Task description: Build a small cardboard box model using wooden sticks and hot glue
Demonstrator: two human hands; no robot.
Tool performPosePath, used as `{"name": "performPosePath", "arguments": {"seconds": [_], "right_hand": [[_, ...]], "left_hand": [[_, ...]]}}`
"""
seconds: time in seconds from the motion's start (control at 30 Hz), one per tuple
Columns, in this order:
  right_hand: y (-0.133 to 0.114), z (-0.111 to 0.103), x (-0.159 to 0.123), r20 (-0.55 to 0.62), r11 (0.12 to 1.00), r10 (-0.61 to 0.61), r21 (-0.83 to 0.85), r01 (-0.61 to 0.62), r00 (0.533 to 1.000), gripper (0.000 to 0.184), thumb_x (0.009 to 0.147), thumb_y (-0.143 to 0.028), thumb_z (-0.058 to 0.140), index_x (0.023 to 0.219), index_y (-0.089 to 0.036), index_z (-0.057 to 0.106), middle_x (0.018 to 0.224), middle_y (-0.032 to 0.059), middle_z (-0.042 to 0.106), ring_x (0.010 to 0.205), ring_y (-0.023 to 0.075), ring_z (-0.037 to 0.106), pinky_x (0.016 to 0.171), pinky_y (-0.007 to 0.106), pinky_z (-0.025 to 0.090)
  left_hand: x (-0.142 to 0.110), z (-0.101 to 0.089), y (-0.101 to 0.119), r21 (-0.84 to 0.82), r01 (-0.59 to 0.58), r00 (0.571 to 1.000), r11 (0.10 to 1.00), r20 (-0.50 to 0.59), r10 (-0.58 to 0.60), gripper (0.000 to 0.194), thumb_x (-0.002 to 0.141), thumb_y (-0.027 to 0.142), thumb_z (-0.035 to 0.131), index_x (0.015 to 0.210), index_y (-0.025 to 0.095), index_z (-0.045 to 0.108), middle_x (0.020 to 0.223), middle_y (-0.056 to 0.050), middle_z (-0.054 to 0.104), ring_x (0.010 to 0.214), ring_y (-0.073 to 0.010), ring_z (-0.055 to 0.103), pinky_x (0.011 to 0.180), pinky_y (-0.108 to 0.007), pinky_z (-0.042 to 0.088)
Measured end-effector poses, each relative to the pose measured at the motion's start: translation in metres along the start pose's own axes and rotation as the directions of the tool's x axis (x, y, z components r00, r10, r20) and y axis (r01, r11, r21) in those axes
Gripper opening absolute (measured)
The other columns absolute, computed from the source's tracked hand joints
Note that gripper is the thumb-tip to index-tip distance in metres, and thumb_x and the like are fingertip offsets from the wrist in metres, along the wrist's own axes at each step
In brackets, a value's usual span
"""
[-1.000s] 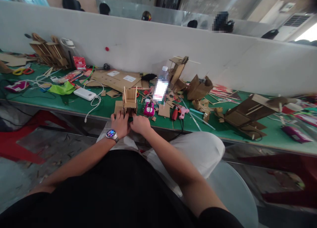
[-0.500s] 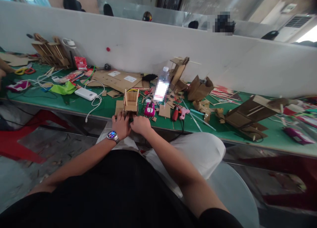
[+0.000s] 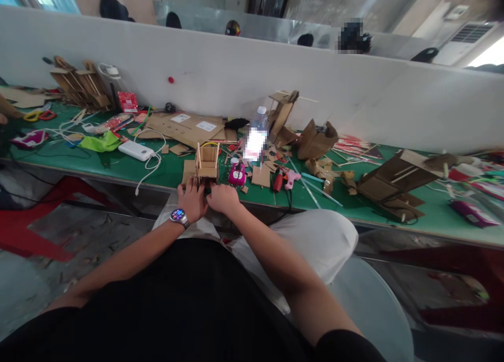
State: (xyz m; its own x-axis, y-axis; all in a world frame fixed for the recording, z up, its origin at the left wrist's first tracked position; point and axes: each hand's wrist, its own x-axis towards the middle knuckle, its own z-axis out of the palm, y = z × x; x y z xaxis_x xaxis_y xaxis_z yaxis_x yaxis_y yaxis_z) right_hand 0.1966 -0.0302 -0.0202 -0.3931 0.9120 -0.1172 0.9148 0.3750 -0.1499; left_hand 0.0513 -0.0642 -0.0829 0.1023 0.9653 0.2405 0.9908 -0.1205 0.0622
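Observation:
A small cardboard model (image 3: 207, 169) with wooden sticks standing up from it is at the front edge of the green table. My left hand (image 3: 191, 202), with a watch on its wrist, grips the model's lower front left side, fingers pointing away from me. Close beside it, my right hand (image 3: 222, 198) is curled shut at the model's lower right. Something small and dark shows between the two hands, but I cannot make out what it is. The fingertips of the right hand are hidden. A flat cardboard piece (image 3: 189, 169) lies left of the model.
Right of the model are a pink-purple box-like item (image 3: 237, 175), a red-handled tool (image 3: 278, 181) and a pink glue gun (image 3: 292, 179). A bottle (image 3: 260, 119) stands behind. A white power bank (image 3: 136, 149) with a cable lies left. Larger cardboard models (image 3: 397, 181) stand along the table.
The view has shifted very slightly. Both hands and the cardboard model keep the same position.

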Motion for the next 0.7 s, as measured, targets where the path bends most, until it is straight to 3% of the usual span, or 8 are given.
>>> {"name": "performPosePath", "arguments": {"seconds": [0.23,0.4,0.53,0.7], "right_hand": [[0.002,0.003,0.001,-0.036,1.000,-0.013,0.023,0.014,0.999,0.040,0.107,-0.042,0.073,0.138,-0.018,0.068,0.136,0.0109,0.072,0.115,0.0255,0.075,0.098,0.048,0.066],[0.005,-0.003,-0.008,-0.136,0.988,-0.114,0.086,0.126,0.984,0.030,0.107,-0.033,0.065,0.134,-0.021,0.072,0.113,0.0104,0.082,0.102,0.0269,0.079,0.092,0.041,0.063],[0.014,-0.021,-0.015,-0.335,0.963,-0.158,0.157,0.220,0.929,0.029,0.108,-0.025,0.052,0.125,-0.024,0.075,0.118,0.0091,0.083,0.112,0.0258,0.078,0.094,0.032,0.058],[0.031,-0.045,0.000,-0.580,0.941,-0.094,0.214,0.262,0.809,0.053,0.108,-0.020,0.042,0.159,-0.016,0.053,0.150,0.0185,0.066,0.135,0.0289,0.066,0.112,0.040,0.055]], "left_hand": [[0.000,-0.001,-0.001,-0.016,-0.001,1.000,1.000,-0.003,0.001,0.084,0.095,0.036,0.058,0.173,0.011,0.036,0.176,-0.030,0.039,0.166,-0.0449,0.033,0.125,-0.068,0.029],[0.001,-0.001,-0.007,-0.040,-0.034,0.999,0.999,-0.006,0.034,0.072,0.095,0.035,0.060,0.163,0.013,0.052,0.174,-0.029,0.042,0.164,-0.0462,0.035,0.124,-0.067,0.031],[-0.001,-0.005,-0.011,-0.083,-0.053,0.999,0.995,-0.009,0.053,0.067,0.091,0.027,0.064,0.158,0.022,0.061,0.172,-0.026,0.047,0.162,-0.0482,0.038,0.123,-0.070,0.032],[-0.015,-0.015,-0.011,-0.168,-0.098,0.992,0.981,-0.096,0.083,0.062,0.090,0.022,0.065,0.152,0.027,0.064,0.174,-0.019,0.045,0.160,-0.0450,0.042,0.124,-0.066,0.036]]}}
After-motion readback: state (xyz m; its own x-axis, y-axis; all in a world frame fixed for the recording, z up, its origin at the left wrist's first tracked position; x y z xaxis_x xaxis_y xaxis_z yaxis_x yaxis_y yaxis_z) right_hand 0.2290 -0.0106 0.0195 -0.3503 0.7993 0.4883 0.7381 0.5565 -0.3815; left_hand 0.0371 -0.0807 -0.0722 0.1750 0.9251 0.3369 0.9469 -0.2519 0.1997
